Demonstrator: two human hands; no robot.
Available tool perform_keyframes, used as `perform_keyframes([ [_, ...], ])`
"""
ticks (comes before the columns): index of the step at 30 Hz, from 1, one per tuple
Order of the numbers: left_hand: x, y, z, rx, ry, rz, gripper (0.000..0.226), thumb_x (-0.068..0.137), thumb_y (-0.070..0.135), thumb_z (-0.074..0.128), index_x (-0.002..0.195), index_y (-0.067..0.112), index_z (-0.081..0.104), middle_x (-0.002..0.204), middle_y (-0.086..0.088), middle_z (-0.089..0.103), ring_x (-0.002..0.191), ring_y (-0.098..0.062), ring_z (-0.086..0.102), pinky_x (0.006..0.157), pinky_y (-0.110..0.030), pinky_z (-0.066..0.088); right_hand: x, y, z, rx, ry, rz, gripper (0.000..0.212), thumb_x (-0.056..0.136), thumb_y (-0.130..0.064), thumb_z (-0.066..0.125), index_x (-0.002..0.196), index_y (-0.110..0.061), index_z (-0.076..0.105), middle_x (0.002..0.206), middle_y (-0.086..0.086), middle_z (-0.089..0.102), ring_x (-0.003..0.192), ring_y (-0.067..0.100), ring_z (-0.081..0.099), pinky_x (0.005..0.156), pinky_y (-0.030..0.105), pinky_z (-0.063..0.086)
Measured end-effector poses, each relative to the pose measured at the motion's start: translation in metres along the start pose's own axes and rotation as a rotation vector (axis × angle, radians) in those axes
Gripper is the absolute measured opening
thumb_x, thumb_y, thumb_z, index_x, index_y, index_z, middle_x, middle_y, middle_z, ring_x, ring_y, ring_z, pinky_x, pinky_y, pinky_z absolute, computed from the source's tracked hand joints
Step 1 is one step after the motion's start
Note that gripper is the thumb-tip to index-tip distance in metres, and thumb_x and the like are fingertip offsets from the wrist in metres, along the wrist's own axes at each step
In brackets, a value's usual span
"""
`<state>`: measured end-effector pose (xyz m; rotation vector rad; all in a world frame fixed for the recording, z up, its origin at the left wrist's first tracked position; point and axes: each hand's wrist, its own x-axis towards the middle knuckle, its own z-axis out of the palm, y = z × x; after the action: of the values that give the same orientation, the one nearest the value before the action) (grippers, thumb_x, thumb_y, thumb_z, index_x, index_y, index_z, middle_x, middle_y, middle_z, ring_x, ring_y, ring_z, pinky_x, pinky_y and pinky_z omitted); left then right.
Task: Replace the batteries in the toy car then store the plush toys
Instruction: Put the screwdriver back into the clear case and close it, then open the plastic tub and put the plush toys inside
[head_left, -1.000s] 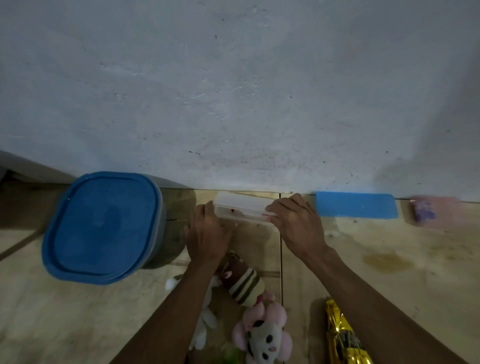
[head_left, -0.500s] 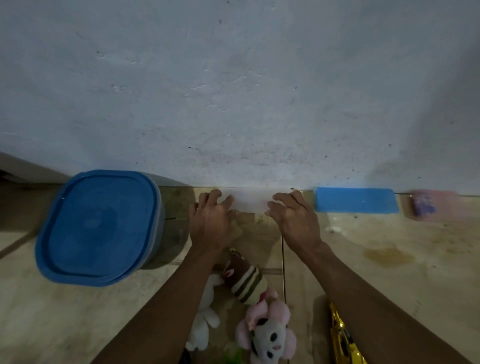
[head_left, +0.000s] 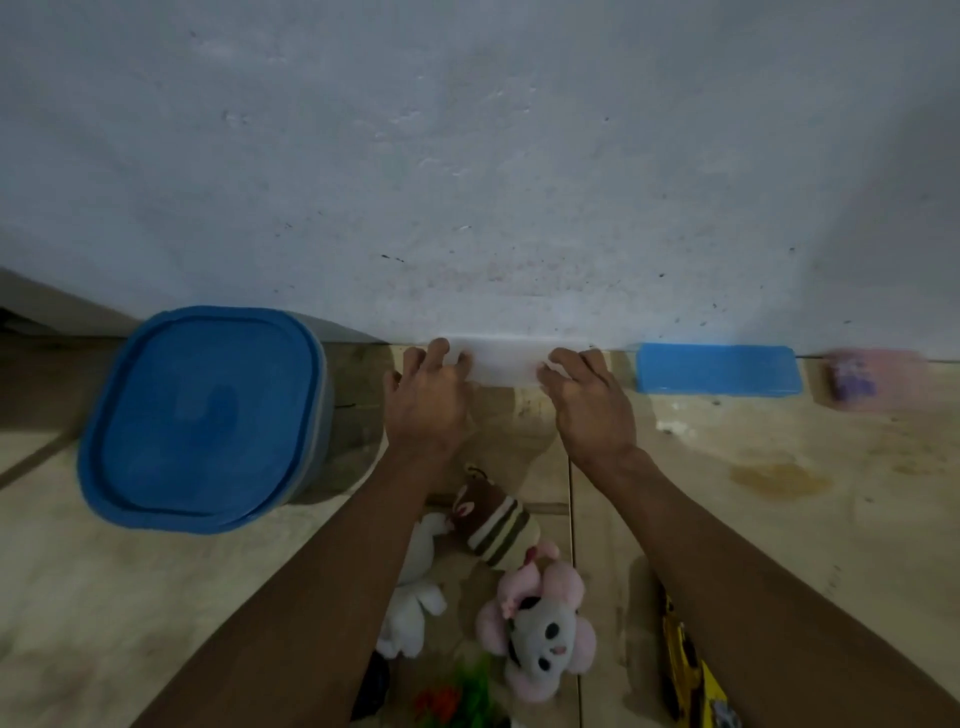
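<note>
A clear plastic box lies on the floor against the foot of the wall. My left hand grips its left end and my right hand grips its right end, fingers curled over the box. Between my forearms lie three plush toys: a brown striped one, a white one partly under my left arm, and a pink and grey one. The yellow toy car lies at the bottom right, partly hidden by my right forearm.
A large tub with a blue lid stands to the left by the wall. A flat blue lid and a pink box lie along the wall on the right. A green and red item sits at the bottom edge.
Both hands have carried the clear box away from me and set it down flat against the wall. My hands now sit at its two ends.
</note>
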<state>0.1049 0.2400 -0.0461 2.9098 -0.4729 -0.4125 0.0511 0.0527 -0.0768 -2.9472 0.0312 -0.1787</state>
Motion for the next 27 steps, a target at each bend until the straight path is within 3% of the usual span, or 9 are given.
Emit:
perform_keyframes([
  [4, -0.006, 0.000, -0.005, -0.038, -0.099, -0.032, 0.057, 0.104, 0.038, 0.047, 0.157, 0.030, 0.028, 0.167, -0.001, 0.018, 0.151, -0.030, 0.019, 0.119, -0.056, 0.023, -0.003, -0.008, -0.021, 0.014, -0.197, 0.006, 0.050, 0.087, 0.001, 0.052, 0.137, -0.007, 0.055, 0.145, 0.014, 0.049, 0.129, 0.036, 0.045, 0.106, 0.046, 0.043],
  [7, -0.030, 0.003, -0.004, -0.155, -0.107, -0.080, 0.059, 0.102, 0.038, 0.048, 0.157, 0.031, 0.026, 0.167, -0.003, 0.018, 0.151, -0.032, 0.020, 0.118, -0.058, 0.030, -0.016, -0.016, -0.033, 0.102, -0.291, 0.082, 0.066, 0.092, -0.005, 0.056, 0.153, -0.015, 0.032, 0.160, 0.011, 0.029, 0.143, 0.032, 0.030, 0.117, 0.044, 0.031],
  [11, -0.083, 0.006, -0.007, -0.328, 0.141, -0.166, 0.046, 0.098, 0.024, 0.054, 0.144, 0.019, 0.051, 0.155, -0.012, 0.042, 0.139, -0.033, 0.041, 0.110, -0.047, 0.040, -0.048, -0.041, -0.055, 0.310, -0.213, 0.087, 0.056, 0.095, -0.009, 0.055, 0.149, -0.013, 0.040, 0.153, 0.011, 0.042, 0.135, 0.033, 0.041, 0.109, 0.043, 0.039],
  [14, -0.118, -0.004, -0.014, -0.390, 0.221, -0.198, 0.040, 0.099, 0.017, 0.052, 0.139, 0.014, 0.054, 0.147, -0.015, 0.048, 0.135, -0.032, 0.045, 0.108, -0.046, 0.043, -0.065, -0.066, -0.068, 0.445, -0.164, 0.056, 0.045, 0.097, -0.011, 0.055, 0.142, -0.011, 0.050, 0.142, 0.014, 0.053, 0.128, 0.036, 0.048, 0.104, 0.043, 0.043],
  [18, -0.146, -0.038, -0.026, -0.364, 0.333, -0.273, 0.028, 0.094, 0.012, 0.049, 0.119, 0.007, 0.061, 0.121, -0.018, 0.058, 0.113, -0.038, 0.054, 0.088, -0.048, 0.050, -0.072, -0.108, -0.080, 0.558, -0.170, 0.042, 0.040, 0.098, -0.012, 0.056, 0.138, -0.009, 0.054, 0.140, 0.016, 0.056, 0.129, 0.035, 0.050, 0.104, 0.040, 0.041],
  [24, -0.148, -0.089, -0.056, -0.491, 0.416, -0.583, 0.035, 0.100, 0.021, 0.057, 0.133, 0.010, 0.058, 0.135, -0.015, 0.053, 0.124, -0.035, 0.051, 0.102, -0.054, 0.045, -0.057, -0.174, -0.082, 0.680, -0.176, 0.055, 0.039, 0.095, -0.011, 0.059, 0.134, -0.007, 0.058, 0.128, 0.018, 0.062, 0.115, 0.035, 0.059, 0.098, 0.038, 0.044],
  [27, -0.141, -0.106, -0.061, -0.547, 0.429, -0.677, 0.038, 0.100, 0.020, 0.056, 0.136, 0.009, 0.056, 0.138, -0.016, 0.051, 0.126, -0.036, 0.050, 0.104, -0.053, 0.045, -0.044, -0.200, -0.074, 0.698, -0.204, 0.110, 0.038, 0.098, -0.016, 0.056, 0.136, -0.010, 0.055, 0.127, 0.016, 0.061, 0.111, 0.031, 0.060, 0.089, 0.030, 0.043],
])
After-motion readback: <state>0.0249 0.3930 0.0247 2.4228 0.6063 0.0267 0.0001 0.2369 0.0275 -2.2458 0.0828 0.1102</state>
